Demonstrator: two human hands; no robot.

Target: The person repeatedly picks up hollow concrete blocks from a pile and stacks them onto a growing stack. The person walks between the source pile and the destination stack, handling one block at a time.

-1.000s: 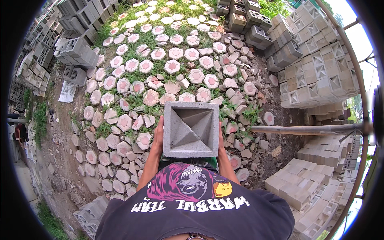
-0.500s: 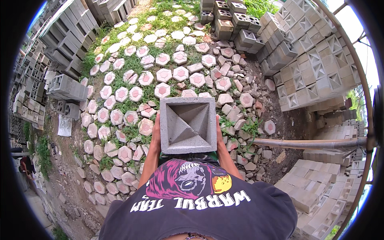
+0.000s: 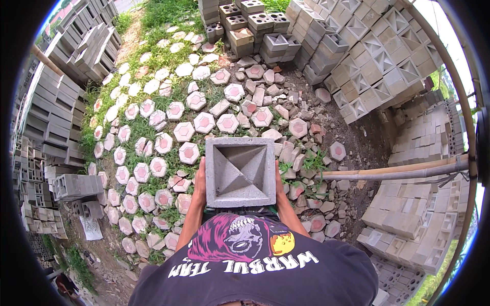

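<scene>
In front of my body I hold a square grey concrete ventilation block with sloping triangular faces recessed inside its frame. My left hand presses along the block's left side, and my right hand grips the right side. Both hands are closed on it, with most of the fingers hidden behind or beneath the block. The block hangs above the ground, just beyond the front of my dark printed shirt.
Hexagonal pavers with reddish centres lie in grass ahead, beside broken rubble. Stacked ventilation blocks rise at the right, hollow blocks at the far middle, more stacks at left. A bamboo pole extends from the right.
My view has turned toward the right, so the pavers and stacks shift left in the picture. The block stays between my two hands and appears slightly lower.
</scene>
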